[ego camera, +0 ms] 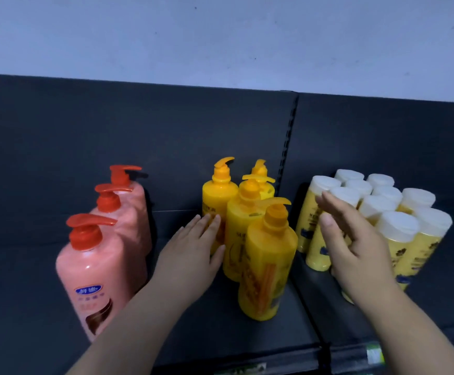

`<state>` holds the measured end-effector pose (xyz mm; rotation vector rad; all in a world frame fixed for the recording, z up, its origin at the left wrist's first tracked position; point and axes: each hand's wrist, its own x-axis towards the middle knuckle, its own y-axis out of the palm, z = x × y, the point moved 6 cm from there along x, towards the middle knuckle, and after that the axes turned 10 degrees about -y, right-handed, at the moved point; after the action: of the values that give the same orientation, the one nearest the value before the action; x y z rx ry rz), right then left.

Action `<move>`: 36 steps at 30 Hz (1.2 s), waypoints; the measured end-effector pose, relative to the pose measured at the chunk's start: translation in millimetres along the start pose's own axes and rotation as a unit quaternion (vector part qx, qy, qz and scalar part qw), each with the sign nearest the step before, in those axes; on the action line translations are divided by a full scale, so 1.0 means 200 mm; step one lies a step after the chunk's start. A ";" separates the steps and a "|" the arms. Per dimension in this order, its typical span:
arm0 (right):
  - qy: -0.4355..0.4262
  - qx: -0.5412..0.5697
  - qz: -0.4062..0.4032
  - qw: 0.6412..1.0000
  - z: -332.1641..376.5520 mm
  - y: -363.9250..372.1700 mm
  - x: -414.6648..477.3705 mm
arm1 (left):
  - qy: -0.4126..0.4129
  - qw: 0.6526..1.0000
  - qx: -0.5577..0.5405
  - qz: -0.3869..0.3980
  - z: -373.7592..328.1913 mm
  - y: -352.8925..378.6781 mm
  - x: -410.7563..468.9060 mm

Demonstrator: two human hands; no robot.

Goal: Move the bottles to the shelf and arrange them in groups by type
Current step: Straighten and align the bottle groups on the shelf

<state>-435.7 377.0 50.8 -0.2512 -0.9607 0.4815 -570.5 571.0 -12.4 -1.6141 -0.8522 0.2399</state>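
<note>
Three pink pump bottles [98,269] with red pumps stand in a row at the left of the dark shelf [25,280]. Several yellow pump bottles [269,261] with orange pumps stand in the middle. At the right is a cluster of several pale yellow bottles with white caps [396,226]. My left hand [190,255] lies flat, its straight fingers touching the left side of the yellow pump bottles. My right hand [355,239] is open with spread fingers, between the yellow pump bottles and the white-capped cluster; whether it touches them is unclear.
A slotted upright [288,158] divides the dark back panel behind the yellow bottles. A seam runs down the shelf below it. The shelf's front edge [247,370] carries label strips. A pale wall [220,36] rises above the panel.
</note>
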 end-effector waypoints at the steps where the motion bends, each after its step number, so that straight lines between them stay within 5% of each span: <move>1: 0.014 -0.002 0.004 1.000 -0.03 0.01 0.00 | -0.002 1.000 -0.005 0.003 0.01 0.02 0.02; 8: 0.094 -0.036 0.068 0.993 -0.22 0.14 0.08 | -0.014 0.999 -0.040 0.012 0.07 0.09 0.11; 19: 0.129 -0.130 0.292 0.939 -0.55 0.52 0.61 | -0.101 0.986 -0.130 0.033 0.05 0.06 0.48; 25: 0.163 -0.072 0.369 0.912 -0.67 0.74 0.66 | -0.182 0.965 -0.179 0.061 0.07 0.07 0.63; 36: 0.175 0.051 0.484 0.856 -0.74 0.73 0.71 | -0.185 0.964 -0.187 0.045 0.10 0.09 0.68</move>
<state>-285.6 575.5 10.7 -0.7121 -0.3830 1.3579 -478.8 673.2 7.0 -2.0008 -1.1617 0.4789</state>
